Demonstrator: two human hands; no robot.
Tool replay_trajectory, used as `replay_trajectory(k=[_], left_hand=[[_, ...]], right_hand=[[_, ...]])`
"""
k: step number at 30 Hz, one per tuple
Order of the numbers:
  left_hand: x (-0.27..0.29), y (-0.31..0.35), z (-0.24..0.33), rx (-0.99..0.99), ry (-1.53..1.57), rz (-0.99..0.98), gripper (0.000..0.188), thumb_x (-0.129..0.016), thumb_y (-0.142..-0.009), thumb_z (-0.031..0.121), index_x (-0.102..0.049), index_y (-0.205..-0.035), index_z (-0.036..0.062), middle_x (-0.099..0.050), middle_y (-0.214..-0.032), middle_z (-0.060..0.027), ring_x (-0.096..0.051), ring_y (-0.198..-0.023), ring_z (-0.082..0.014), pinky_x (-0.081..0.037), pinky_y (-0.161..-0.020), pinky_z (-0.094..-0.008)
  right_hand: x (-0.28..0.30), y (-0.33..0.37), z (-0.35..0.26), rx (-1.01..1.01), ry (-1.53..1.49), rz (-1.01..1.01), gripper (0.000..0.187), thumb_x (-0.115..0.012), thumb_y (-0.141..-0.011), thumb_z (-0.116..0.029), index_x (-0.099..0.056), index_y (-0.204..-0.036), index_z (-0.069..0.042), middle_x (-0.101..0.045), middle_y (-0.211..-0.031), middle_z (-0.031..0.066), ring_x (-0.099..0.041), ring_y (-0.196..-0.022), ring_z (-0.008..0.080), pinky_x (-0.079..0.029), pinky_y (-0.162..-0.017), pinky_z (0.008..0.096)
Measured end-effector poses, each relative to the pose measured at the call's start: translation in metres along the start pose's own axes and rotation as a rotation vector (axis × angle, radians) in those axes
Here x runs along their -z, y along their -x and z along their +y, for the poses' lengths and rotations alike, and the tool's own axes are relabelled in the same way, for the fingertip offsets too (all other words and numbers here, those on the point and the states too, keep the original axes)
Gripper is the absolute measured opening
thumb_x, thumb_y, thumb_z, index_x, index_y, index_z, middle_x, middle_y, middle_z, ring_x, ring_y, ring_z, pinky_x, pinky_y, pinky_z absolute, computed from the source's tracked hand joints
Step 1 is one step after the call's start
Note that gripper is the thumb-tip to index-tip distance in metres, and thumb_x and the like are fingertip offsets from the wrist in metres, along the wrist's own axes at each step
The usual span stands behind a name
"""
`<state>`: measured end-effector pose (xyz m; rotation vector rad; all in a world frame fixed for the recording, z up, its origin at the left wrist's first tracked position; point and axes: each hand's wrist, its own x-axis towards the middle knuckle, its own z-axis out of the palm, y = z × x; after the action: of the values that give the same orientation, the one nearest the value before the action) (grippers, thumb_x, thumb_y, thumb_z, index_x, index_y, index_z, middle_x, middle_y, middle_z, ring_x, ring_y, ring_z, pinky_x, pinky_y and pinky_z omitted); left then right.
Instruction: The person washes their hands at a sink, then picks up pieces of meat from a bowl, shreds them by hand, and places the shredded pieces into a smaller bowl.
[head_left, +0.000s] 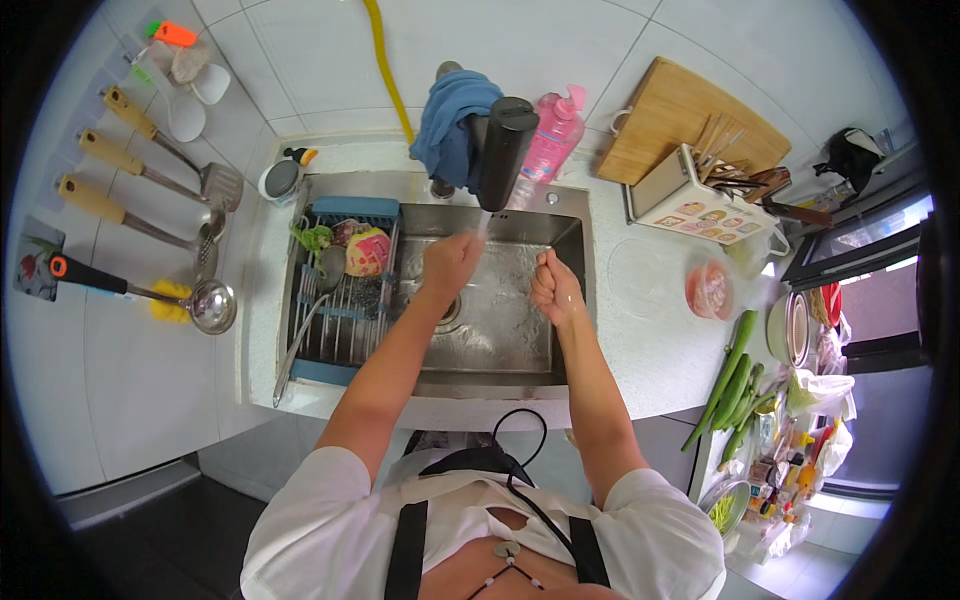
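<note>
Has left hand (pixel 452 265) curled into a fist at the water stream (pixel 483 224), under the black faucet (pixel 507 150), with no object showing. Has right hand (pixel 556 287) loosely fisted over the right half of the steel sink (pixel 500 352), nothing visibly held; can't see inside either palm. Held over sink, presumably to keep water off the table (pixel 640 365). Note blue dish rack (pixel 355 207) across sink's left side, probably to drain straight down.
</note>
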<state>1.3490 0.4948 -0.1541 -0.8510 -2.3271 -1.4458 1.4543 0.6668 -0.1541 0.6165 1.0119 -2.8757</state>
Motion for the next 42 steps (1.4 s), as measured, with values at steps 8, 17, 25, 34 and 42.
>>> replay_trajectory(k=[8,17,25,34,42], left_hand=[[-0.039,-0.009,0.022,-0.165,-0.035,-0.078,0.016,-0.055,-0.083,0.023,-0.053,-0.077,0.0089,-0.056,-0.067,-0.0127,-0.055,-0.058,-0.0335,-0.041,-0.046,-0.0413],[0.009,-0.026,0.024,-0.222,-0.145,0.003,0.018,-0.052,-0.083,0.025,-0.055,-0.074,0.0095,-0.058,-0.075,-0.0111,-0.057,-0.063,-0.0319,-0.043,-0.05,-0.0398],[0.058,0.011,-0.023,0.254,-0.197,-0.083,0.021,-0.041,-0.09,0.027,-0.055,-0.096,0.0124,-0.061,-0.077,-0.0139,-0.058,-0.069,-0.0374,-0.044,-0.058,-0.0465],[0.075,0.027,-0.03,0.192,-0.144,-0.122,0.023,-0.05,-0.083,0.013,-0.055,-0.105,0.0068,-0.056,-0.097,-0.013,-0.054,-0.09,-0.0326,-0.045,-0.074,-0.0385],[0.05,0.023,-0.033,0.098,-0.141,-0.17,0.022,-0.051,-0.084,0.02,-0.058,-0.099,0.0049,-0.054,-0.102,-0.0139,-0.054,-0.092,-0.0321,-0.043,-0.078,-0.0389]], right_hand=[[0.038,0.025,-0.005,0.02,0.038,0.129,0.033,-0.043,-0.09,-0.039,-0.045,-0.069,-0.015,-0.032,-0.051,-0.0052,-0.026,-0.041,0.0055,-0.022,-0.037,0.0179],[-0.008,-0.006,0.015,-0.063,0.01,-0.068,0.038,-0.047,-0.09,-0.034,-0.038,-0.058,-0.014,-0.04,-0.058,-0.0007,-0.036,-0.05,0.0075,-0.028,-0.042,0.0184],[-0.052,-0.057,0.043,-0.23,-0.351,-0.462,0.027,-0.043,-0.092,-0.032,-0.048,-0.077,-0.011,-0.032,-0.048,-0.0045,-0.03,-0.041,0.0048,-0.024,-0.036,0.0185],[-0.062,-0.075,0.042,-0.19,-0.375,-0.54,0.014,-0.047,-0.089,-0.019,-0.05,-0.098,-0.008,-0.04,-0.056,-0.0039,-0.037,-0.046,0.0046,-0.031,-0.039,0.0173],[-0.036,-0.097,-0.004,0.092,0.528,0.035,0.032,-0.048,-0.085,-0.015,-0.048,-0.115,-0.007,-0.055,-0.103,0.0048,-0.053,-0.089,0.0124,-0.044,-0.072,0.0269]])
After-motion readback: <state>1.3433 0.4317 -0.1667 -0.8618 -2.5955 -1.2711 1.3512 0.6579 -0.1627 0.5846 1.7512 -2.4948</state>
